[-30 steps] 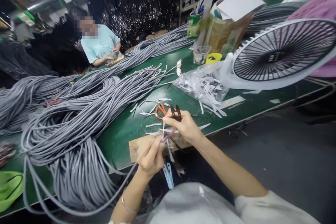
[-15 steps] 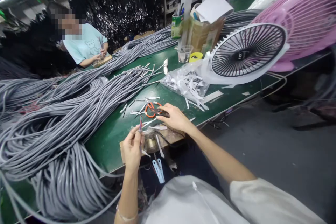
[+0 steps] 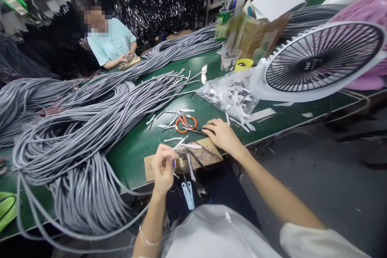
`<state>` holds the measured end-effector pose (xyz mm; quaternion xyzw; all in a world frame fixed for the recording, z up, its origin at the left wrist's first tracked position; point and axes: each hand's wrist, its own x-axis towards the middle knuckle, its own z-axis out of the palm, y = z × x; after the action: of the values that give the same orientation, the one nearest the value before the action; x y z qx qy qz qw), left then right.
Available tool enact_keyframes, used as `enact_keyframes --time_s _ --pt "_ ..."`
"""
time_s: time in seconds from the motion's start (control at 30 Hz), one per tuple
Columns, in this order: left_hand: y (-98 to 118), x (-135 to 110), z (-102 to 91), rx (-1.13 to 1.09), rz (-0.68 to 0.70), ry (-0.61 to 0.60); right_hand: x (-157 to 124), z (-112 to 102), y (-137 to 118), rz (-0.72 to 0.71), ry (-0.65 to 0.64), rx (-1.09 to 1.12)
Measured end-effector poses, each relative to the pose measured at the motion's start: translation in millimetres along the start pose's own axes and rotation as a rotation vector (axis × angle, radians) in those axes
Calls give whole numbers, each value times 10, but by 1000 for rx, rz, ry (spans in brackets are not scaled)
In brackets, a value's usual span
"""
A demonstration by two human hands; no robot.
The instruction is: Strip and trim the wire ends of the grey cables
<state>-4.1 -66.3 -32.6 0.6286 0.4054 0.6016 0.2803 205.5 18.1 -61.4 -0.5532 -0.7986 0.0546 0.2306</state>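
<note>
My left hand is closed at the near table edge, pinching the thin coloured wires of a cable end beside a small brass-coloured metal piece on a wooden board. Farther right, my right hand has its thumb and fingers closed around the end of a slim dark metal tool, whose exact kind I cannot make out. The tool's tip reaches a pair of orange-handled scissors lying on the table. White strips are scattered around.
Long bundles of grey cable cover the left of the green table. A plastic bag of white scraps and a white fan stand right. Light-blue-handled snips hang below the edge. A co-worker sits across.
The view has shifted, moving the scene rightward. My left hand has brought the coloured wires down to the brass-coloured piece. My right hand has shifted toward the end of the dark tool.
</note>
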Motion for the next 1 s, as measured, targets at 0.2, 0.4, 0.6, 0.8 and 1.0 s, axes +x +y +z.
enact_keyframes --time_s 0.2,0.4,0.6,0.8,1.0 --pt "34 -12 6 56 57 -4 236 -40 -281 3 -113 -25" --pt "21 -57 -74 64 113 41 369 15 -423 -12 -165 -59" --pt "7 -98 -92 80 155 75 102 -161 -471 -63 34 403" --pt "89 -77 -43 94 191 69 -270 -393 -836 -264 -96 468" --pt "127 -82 -16 138 212 25 -259 -370 -888 -351 -53 478"
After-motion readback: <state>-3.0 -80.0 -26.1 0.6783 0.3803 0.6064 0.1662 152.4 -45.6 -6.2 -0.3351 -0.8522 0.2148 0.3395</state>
